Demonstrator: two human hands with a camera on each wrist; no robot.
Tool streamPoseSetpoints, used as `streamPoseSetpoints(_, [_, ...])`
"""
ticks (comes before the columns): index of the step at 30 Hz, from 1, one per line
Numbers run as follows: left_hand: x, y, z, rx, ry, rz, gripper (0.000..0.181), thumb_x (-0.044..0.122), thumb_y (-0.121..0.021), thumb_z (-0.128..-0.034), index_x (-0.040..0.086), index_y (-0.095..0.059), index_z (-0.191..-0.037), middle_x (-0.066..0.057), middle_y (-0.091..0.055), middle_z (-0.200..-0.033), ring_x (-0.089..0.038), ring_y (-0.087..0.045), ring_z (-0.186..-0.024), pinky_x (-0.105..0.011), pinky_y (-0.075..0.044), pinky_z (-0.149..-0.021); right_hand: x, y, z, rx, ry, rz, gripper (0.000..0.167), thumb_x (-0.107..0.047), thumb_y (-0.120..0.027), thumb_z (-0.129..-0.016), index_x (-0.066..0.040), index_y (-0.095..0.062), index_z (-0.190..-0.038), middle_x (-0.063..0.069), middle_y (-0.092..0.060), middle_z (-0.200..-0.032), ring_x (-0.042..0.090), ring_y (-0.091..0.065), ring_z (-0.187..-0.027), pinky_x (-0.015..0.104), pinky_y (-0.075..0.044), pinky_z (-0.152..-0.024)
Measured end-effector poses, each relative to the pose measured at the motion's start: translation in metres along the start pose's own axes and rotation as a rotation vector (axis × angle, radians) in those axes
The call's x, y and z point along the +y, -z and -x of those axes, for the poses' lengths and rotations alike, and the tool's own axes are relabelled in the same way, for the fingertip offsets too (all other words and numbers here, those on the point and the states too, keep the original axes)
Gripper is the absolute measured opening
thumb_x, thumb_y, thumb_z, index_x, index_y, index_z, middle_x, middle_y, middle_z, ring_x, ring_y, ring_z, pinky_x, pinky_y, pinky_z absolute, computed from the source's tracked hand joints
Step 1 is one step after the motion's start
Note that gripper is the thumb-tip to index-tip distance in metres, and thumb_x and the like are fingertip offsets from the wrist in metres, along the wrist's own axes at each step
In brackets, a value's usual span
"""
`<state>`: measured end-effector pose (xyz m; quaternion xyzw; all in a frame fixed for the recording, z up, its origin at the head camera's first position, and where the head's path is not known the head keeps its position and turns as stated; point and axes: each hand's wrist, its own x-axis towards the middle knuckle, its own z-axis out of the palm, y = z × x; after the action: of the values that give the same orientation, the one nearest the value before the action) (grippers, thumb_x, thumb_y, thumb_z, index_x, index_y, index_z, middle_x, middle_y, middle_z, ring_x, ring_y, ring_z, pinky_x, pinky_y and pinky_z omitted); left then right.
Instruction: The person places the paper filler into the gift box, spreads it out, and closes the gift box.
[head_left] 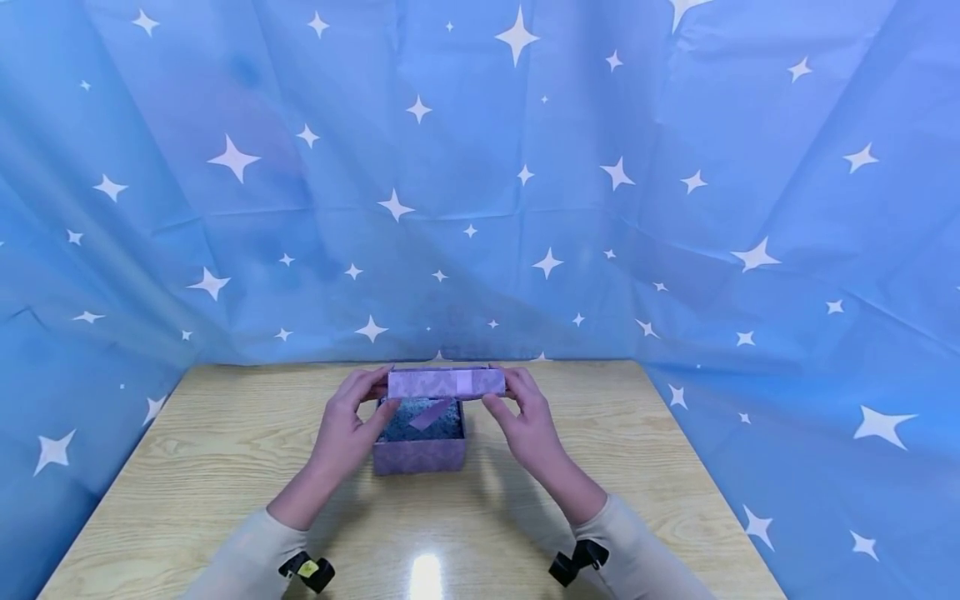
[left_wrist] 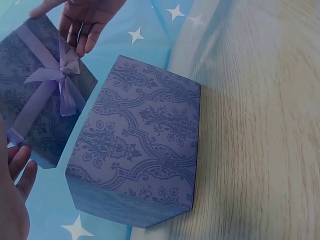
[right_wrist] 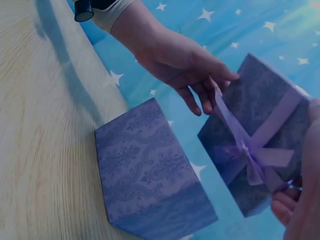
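A purple gift box [head_left: 418, 457] with a damask pattern stands on the table, its top uncovered. Blue shredded-looking filling [head_left: 405, 417] shows inside, partly hidden from the head view. Above and slightly behind the box, both hands hold its lid [head_left: 423, 384] up, tilted. A lilac ribbon bow [left_wrist: 63, 75] is tied on the lid's top, and a ribbon tail [head_left: 432, 413] hangs over the box opening. My left hand [head_left: 347, 425] grips the lid's left edge. The opposite edge is held by my right hand [head_left: 529, 425], fingers behind and thumb toward me.
The light wood-grain table [head_left: 247, 442] extends on both sides of the box. Blue cloth with white stars [head_left: 480, 167] hangs behind and around the table. Each forearm carries a black wrist camera, one on the left [head_left: 307, 571] and one on the right [head_left: 577, 562].
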<state>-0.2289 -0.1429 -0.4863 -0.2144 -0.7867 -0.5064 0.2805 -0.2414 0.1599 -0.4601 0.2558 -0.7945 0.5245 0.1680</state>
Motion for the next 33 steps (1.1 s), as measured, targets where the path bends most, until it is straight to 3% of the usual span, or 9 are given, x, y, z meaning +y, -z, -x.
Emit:
streamPoseSetpoints(5, [0.002,-0.002,-0.002,0.062,0.013,0.039,0.031,0.001,-0.079,-0.1017,0.006,-0.079,-0.132,-0.002,-0.071,-0.113,-0.016,-0.071,-0.106,-0.023,-0.06,-0.095,-0.001,-0.003,-0.002,0.049,-0.034,-0.038,0.022,-0.014,-0.063,-0.114,-0.006,-0.079,-0.127,0.007,-0.067,-0.117,0.02,-0.066,-0.101,0.032,-0.056,-0.088])
streamPoseSetpoints(9, [0.002,-0.003,-0.002,0.075,0.045,0.081,0.019,0.003,-0.079,-0.1022,0.007,-0.081,-0.121,-0.003,-0.072,-0.113,-0.014,-0.071,-0.105,-0.026,-0.063,-0.091,0.002,-0.006,-0.003,0.094,-0.065,-0.049,0.022,-0.015,-0.065,-0.114,-0.004,-0.082,-0.121,0.008,-0.069,-0.111,0.017,-0.061,-0.089,0.026,-0.051,-0.076])
streamPoseSetpoints(12, [0.001,-0.004,-0.001,0.073,0.08,0.108,0.015,0.004,-0.08,-0.1019,0.006,-0.082,-0.116,-0.004,-0.073,-0.113,-0.014,-0.072,-0.103,-0.027,-0.064,-0.089,0.004,-0.007,-0.003,0.124,-0.096,-0.052,0.021,-0.017,-0.067,-0.113,-0.004,-0.083,-0.117,0.006,-0.071,-0.112,0.015,-0.061,-0.089,0.024,-0.052,-0.075])
streamPoseSetpoints(17, [0.001,-0.006,0.001,0.063,0.149,0.146,0.024,0.008,-0.081,-0.1026,0.006,-0.081,-0.126,-0.007,-0.077,-0.118,-0.011,-0.075,-0.093,-0.023,-0.063,-0.077,0.005,-0.011,-0.004,0.155,-0.161,-0.104,0.021,-0.018,-0.07,-0.112,-0.004,-0.085,-0.108,0.005,-0.076,-0.102,0.014,-0.071,-0.092,0.027,-0.061,-0.082])
streamPoseSetpoints(22, [-0.001,-0.008,0.002,0.056,0.146,0.145,0.046,0.004,-0.08,-0.1023,0.005,-0.071,-0.148,-0.014,-0.073,-0.137,-0.011,-0.074,-0.081,-0.021,-0.06,-0.064,0.004,-0.015,-0.006,0.187,-0.223,-0.178,0.018,-0.017,-0.072,-0.11,-0.003,-0.084,-0.113,0.008,-0.076,-0.089,0.016,-0.072,-0.074,0.031,-0.064,-0.072])
streamPoseSetpoints(27, [-0.004,-0.009,0.001,0.073,0.127,0.117,0.055,0.001,-0.08,-0.1009,0.005,-0.066,-0.154,-0.017,-0.068,-0.148,-0.01,-0.067,-0.067,-0.018,-0.053,-0.055,0.004,-0.018,-0.007,0.201,-0.23,-0.23,0.027,-0.015,-0.073,-0.11,-0.011,-0.079,-0.136,0.008,-0.077,-0.118,0.013,-0.07,-0.067,0.026,-0.06,-0.063])
streamPoseSetpoints(30, [-0.004,-0.01,0.002,0.071,0.13,0.115,0.057,0.003,-0.08,-0.102,0.01,-0.065,-0.156,-0.013,-0.065,-0.154,-0.01,-0.062,-0.062,-0.019,-0.05,-0.052,0.006,-0.019,-0.007,0.2,-0.192,-0.242,0.038,-0.014,-0.074,-0.109,-0.014,-0.074,-0.147,0.007,-0.071,-0.14,0.012,-0.07,-0.065,0.024,-0.058,-0.06])
streamPoseSetpoints(33, [-0.003,-0.008,0.002,0.055,0.137,0.131,0.057,0.006,-0.078,-0.1041,0.016,-0.064,-0.159,-0.008,-0.062,-0.158,-0.012,-0.06,-0.059,-0.021,-0.048,-0.05,0.009,-0.02,-0.006,0.195,-0.145,-0.217,0.042,-0.015,-0.073,-0.11,-0.013,-0.07,-0.151,0.007,-0.066,-0.151,0.012,-0.07,-0.065,0.022,-0.057,-0.059])
